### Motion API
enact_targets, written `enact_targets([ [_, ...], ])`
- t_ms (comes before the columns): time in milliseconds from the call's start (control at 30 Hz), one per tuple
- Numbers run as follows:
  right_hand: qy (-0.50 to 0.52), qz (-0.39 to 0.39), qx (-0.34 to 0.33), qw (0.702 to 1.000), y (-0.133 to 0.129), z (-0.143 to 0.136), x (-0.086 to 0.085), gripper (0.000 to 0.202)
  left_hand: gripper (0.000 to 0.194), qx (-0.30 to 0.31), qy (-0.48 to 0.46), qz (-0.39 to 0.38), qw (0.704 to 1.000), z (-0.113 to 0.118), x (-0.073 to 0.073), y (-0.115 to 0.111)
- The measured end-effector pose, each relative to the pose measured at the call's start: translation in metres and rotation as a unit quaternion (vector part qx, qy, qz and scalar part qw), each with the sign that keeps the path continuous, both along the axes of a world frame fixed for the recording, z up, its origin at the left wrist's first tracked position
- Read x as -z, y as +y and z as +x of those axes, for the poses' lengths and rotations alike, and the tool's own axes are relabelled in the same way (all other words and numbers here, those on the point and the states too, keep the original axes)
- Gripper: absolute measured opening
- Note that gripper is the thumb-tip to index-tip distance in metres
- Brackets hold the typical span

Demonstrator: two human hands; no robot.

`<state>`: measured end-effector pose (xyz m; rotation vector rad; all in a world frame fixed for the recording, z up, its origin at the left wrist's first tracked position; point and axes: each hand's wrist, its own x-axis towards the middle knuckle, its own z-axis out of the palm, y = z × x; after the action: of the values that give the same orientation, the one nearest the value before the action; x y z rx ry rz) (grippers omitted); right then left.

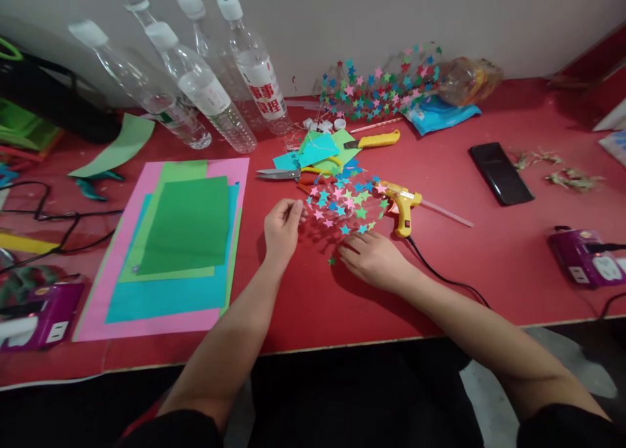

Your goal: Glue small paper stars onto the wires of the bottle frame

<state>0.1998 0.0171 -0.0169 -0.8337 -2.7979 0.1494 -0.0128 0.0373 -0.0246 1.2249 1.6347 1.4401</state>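
Note:
A clear rounded piece covered with coloured paper stars point(348, 203) rests on the red table. At its left edge is my left hand point(283, 229), its thumb and fingers pressed together; whatever they may hold is too small to make out. My right hand point(372, 257) lies at the near side of the starred piece, palm down, with its fingers curled and their tips partly hidden. A loose green star point(331, 261) lies just left of my right fingers. Right of the starred piece is a yellow glue gun point(405, 207). Scissors point(281, 173) lie behind my left hand.
Stacked coloured paper point(188, 226) lies at the left. Plastic bottles point(208, 92) stand behind it. A star-covered bottle point(469, 79) lies at the back, near a yellow cutter point(379, 139). A phone point(501, 173) and a purple power socket point(587, 259) are at the right.

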Motion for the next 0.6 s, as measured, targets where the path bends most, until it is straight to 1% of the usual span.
enact_targets([
  [100, -0.036, -0.024, -0.008, 0.999, -0.007, -0.003, -0.011, 0.025, 0.026, -0.002, 0.001, -0.004, 1.0, 0.0, -0.001, 0.0],
  [200, -0.071, -0.035, -0.018, 0.997, -0.019, -0.007, -0.023, 0.039, 0.021, 0.004, 0.011, -0.007, 1.0, -0.001, 0.0, 0.001],
  [300, -0.088, -0.032, -0.028, 0.995, -0.03, -0.008, -0.027, 0.042, 0.013, 0.007, 0.001, -0.003, 1.0, -0.001, 0.004, 0.003],
  [333, -0.09, -0.029, -0.028, 0.995, -0.032, -0.008, -0.027, 0.042, 0.015, 0.005, -0.007, 0.0, 1.0, -0.001, 0.005, 0.004],
  [400, -0.088, -0.018, -0.019, 0.996, -0.034, -0.004, -0.024, 0.045, 0.02, 0.009, -0.023, 0.006, 1.0, -0.001, 0.009, 0.006],
  [500, -0.077, 0.002, 0.02, 0.997, -0.03, 0.006, -0.02, 0.048, 0.033, 0.053, -0.039, 0.01, 0.998, 0.004, 0.015, 0.008],
  [533, -0.074, 0.008, 0.037, 0.997, -0.027, 0.01, -0.02, 0.047, 0.04, 0.075, -0.048, 0.009, 0.996, 0.006, 0.018, 0.008],
  [600, -0.074, 0.009, 0.069, 0.995, -0.02, 0.02, -0.021, 0.038, 0.055, 0.113, -0.076, 0.001, 0.991, 0.012, 0.023, 0.008],
])
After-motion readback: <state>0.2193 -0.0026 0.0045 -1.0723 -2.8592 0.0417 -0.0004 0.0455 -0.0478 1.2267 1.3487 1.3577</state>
